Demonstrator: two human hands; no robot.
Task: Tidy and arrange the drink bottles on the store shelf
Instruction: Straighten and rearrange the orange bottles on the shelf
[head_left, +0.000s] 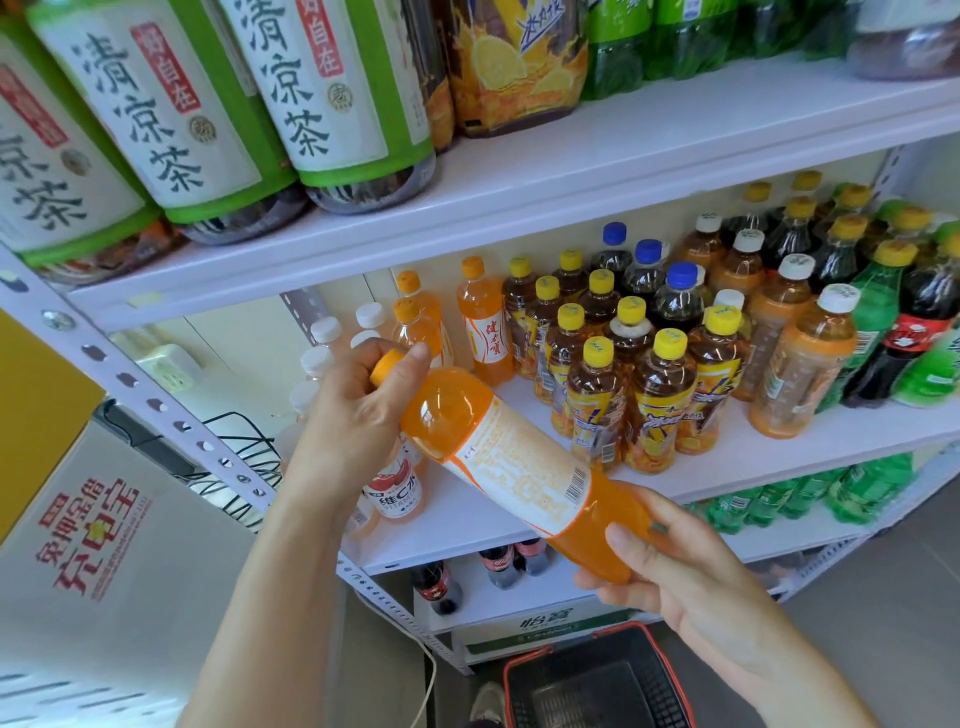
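Observation:
I hold an orange drink bottle (511, 467) tilted in front of the middle shelf (753, 462), cap up and to the left. My left hand (353, 415) grips its neck and orange cap. My right hand (670, 566) holds its base from below. Behind it on the shelf stand other orange bottles (480, 327), yellow-capped iced tea bottles (660, 400), blue-capped dark bottles (675, 291), white-capped orange bottles (800, 364) and green soda bottles (878, 322). White-capped pale bottles (392, 488) stand at the shelf's left, partly hidden by my left hand.
Large green-labelled tea bottles (171, 114) lean on the top shelf (571, 171). Cola bottles (436, 587) and green bottles (810, 499) fill the lower shelves. A black and red shopping basket (597, 680) sits on the floor below. A cardboard box (104, 540) stands at the left.

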